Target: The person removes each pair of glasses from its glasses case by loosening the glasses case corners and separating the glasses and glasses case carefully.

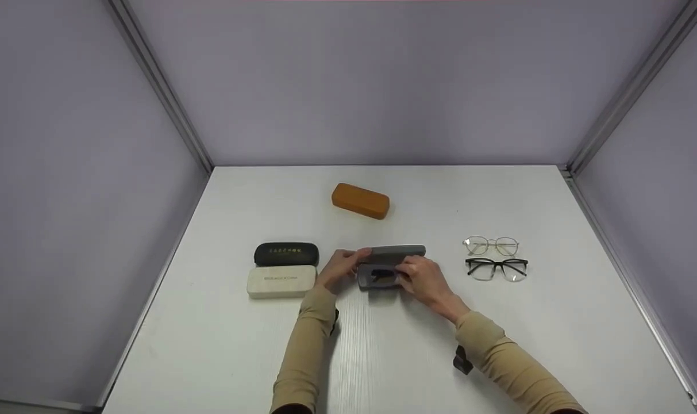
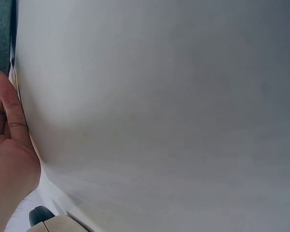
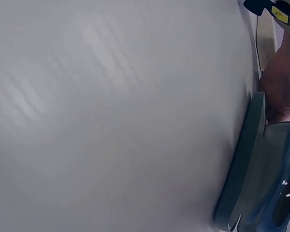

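Observation:
An open grey glasses case [image 1: 397, 253] lies at the middle of the table, its lid tipped back on the far side. My left hand [image 1: 339, 268] grips the case at its left end. Over the case's lower half, my right hand [image 1: 426, 280] pinches a pair of sunglasses [image 1: 382, 278] with dark lenses. The right wrist view shows the blue frame of these sunglasses [image 3: 280, 205] close above the case [image 3: 241, 169]. In the left wrist view, the left hand [image 2: 12, 145] is at the edge beside the case's dark green-looking surface [image 2: 0, 38]. The right fingertips are partly hidden.
Left of the hands, a black glasses case [image 1: 286, 254] lies behind a white glasses case [image 1: 282, 282]. An orange glasses case [image 1: 360, 200] sits farther back. To the right are thin-rimmed glasses [image 1: 490, 246] and black-framed glasses [image 1: 497, 269]. Walls enclose the table's back and sides.

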The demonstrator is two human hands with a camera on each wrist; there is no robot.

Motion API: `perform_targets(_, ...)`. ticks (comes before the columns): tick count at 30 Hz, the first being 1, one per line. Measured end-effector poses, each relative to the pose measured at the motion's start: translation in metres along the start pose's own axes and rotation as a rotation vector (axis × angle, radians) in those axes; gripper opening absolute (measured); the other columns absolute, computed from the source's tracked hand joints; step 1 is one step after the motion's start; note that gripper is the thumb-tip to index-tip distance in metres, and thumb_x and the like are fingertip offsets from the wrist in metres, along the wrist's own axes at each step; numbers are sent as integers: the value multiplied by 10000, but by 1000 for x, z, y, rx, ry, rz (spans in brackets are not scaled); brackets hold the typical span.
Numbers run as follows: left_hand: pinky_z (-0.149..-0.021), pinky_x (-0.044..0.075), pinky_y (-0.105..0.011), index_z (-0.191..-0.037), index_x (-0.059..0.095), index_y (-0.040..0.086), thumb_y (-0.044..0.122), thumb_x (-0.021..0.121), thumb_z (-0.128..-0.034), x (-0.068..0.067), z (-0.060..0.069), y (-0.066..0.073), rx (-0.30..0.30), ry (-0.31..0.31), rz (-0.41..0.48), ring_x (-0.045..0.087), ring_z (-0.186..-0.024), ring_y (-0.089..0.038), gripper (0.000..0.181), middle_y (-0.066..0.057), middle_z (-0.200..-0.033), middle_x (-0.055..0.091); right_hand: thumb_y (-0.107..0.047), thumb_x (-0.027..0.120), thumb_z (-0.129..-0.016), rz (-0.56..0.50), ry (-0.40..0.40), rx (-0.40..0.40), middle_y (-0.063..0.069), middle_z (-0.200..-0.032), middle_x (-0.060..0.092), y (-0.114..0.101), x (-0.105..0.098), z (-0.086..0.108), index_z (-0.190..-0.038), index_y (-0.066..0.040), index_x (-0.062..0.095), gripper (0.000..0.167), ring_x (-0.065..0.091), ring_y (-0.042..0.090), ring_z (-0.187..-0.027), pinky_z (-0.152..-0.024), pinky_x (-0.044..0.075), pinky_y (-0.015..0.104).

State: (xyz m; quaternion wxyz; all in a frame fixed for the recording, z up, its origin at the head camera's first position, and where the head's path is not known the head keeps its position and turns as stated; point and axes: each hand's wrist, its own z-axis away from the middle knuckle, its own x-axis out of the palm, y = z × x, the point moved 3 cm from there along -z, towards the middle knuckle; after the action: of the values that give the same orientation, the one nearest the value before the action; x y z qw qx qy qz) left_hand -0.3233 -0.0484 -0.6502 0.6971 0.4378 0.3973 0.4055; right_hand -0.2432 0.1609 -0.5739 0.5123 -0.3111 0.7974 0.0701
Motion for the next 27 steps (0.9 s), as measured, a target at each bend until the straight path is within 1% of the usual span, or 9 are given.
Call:
perform_targets(2,-719,473,-269,-1088,755,69,687,643,-847,0,0,0,-8,5,-8,563,-825,-150,673,14,-897,623,-50,865,-724,27,6,-11,45,-802,716,3,-4,3,-851,-55,791,148,676,221,-761,-722,568,390)
perform_targets(6,-738,464,-278,-1077,755,74,674,655,-845,0,0,-1,-16,8,-5,559,-835,-161,651,2,-915,614,-77,869,-714,60,5,-18,34,-808,745,12,-12,8,-834,-83,800,139,668,232,-832,-805,553,412)
perform_targets(11,-744,466,-283,-1050,751,70,662,671,-843,0,-1,-2,-25,3,20,554,-848,-166,632,-1,-927,607,-99,868,-700,63,-28,19,33,-815,757,27,-19,19,-828,-113,805,143,646,259,-917,-894,514,456)
perform_targets(15,-743,461,-284,-1043,753,79,665,677,-837,1,-2,-2,-27,-4,26,551,-848,-160,625,8,-915,606,-101,868,-696,53,-41,52,30,-779,754,41,-25,28,-803,-122,804,127,645,282,-919,-893,498,494)
perform_targets(18,-728,472,-281,-1038,755,80,643,670,-860,2,-3,-1,-7,-20,38,549,-829,-156,597,7,-897,600,-91,863,-701,45,-55,80,25,-754,748,52,-30,35,-782,-126,803,107,640,294,-913,-900,482,507)
perform_targets(22,-708,487,-277,-1032,756,70,605,659,-891,3,-3,-1,19,-33,49,550,-793,-153,562,8,-869,590,-92,858,-709,31,-119,123,24,-768,750,66,-37,45,-785,-122,805,97,622,301,-930,-945,448,518)
perform_targets(25,-704,486,-278,-1021,753,58,601,661,-889,4,-3,-1,17,-29,47,554,-774,-153,567,4,-841,592,-96,858,-719,22,-171,161,32,-797,757,77,-44,51,-806,-114,808,102,616,307,-959,-973,437,532)
perform_targets(27,-709,481,-282,-1018,753,56,607,664,-881,3,-3,-1,15,-25,41,557,-773,-156,574,2,-839,603,-92,861,-721,18,-190,189,41,-810,757,84,-48,56,-810,-109,806,106,615,317,-979,-975,439,540)
